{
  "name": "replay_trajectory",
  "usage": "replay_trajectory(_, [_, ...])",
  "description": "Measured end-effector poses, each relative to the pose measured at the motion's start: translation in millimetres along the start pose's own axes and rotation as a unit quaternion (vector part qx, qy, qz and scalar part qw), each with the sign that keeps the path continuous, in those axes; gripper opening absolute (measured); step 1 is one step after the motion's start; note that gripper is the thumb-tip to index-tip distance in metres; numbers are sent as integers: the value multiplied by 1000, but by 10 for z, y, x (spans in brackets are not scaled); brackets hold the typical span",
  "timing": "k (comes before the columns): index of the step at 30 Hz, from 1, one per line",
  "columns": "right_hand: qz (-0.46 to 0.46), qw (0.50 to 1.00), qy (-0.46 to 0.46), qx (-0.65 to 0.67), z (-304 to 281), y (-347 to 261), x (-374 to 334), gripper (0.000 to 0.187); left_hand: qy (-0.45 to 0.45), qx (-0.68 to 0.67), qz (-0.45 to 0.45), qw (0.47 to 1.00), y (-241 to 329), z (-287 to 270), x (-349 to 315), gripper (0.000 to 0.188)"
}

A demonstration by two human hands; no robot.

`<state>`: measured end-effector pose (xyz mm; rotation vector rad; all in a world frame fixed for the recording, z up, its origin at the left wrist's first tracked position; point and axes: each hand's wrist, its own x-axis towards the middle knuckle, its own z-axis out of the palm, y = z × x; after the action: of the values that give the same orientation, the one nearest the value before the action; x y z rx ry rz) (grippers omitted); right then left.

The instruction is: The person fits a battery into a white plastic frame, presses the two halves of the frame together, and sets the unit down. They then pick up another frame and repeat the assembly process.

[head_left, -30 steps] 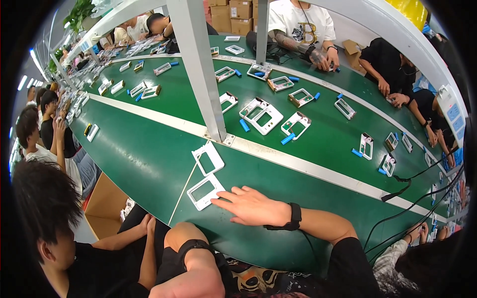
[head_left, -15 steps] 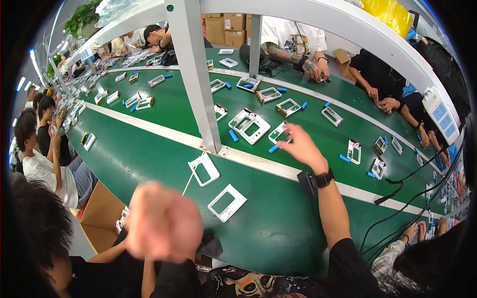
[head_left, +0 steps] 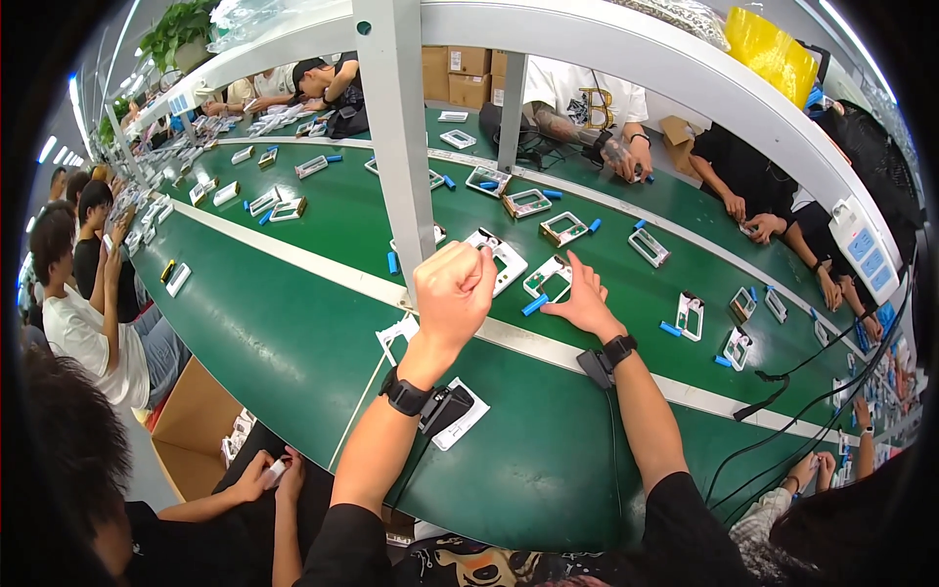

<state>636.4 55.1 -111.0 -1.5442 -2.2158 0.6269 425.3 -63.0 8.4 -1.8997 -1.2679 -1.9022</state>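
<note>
Left grip (head_left: 455,286) is a closed fist touching a white frame (head_left: 501,259). Right grip (head_left: 584,301) lies open, fingers on another frame (head_left: 548,279) on the counter (head_left: 293,333).

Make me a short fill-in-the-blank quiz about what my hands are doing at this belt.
1. The left hand is closed into a ____.
2. The right hand rests on a white frame lying on the ____ belt.
3. Both wrists wear ____ bands.
Missing words: fist; green; black

Shelf post (head_left: 396,147) blocks reach leftward; bare green belt (head_left: 284,333) lies open beside it.
</note>
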Motion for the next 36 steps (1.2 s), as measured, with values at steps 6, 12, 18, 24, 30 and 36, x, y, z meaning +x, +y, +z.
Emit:
replay_trajectory(6, [-10, 987, 21, 160, -240, -113, -92, 107, -127, 56, -84, 987, -49, 86, -86, 43])
replay_trajectory(12, [-46, 997, 59, 16, -174, 122, -72, 84, -152, 36, -205, 966, -148, 192, -135, 44])
replay_trajectory(18, [-43, 997, 9, 69, -236, 314, -135, 64, -182, 72, -179, 964, -130, 239, -246, 41])
replay_trajectory(24, [-28, 998, -9, 57, -245, 365, -161, 61, -190, 79, -182, 962, -76, 300, -256, 41])
replay_trajectory(30, [-123, 992, 19, -31, -151, 242, -290, 52, -200, 70, -172, 962, -41, 353, -307, 40])
replay_trajectory(36, [-112, 991, -24, -66, -166, 197, -332, 34, -206, 68, -165, 962, 19, 409, -308, 41])
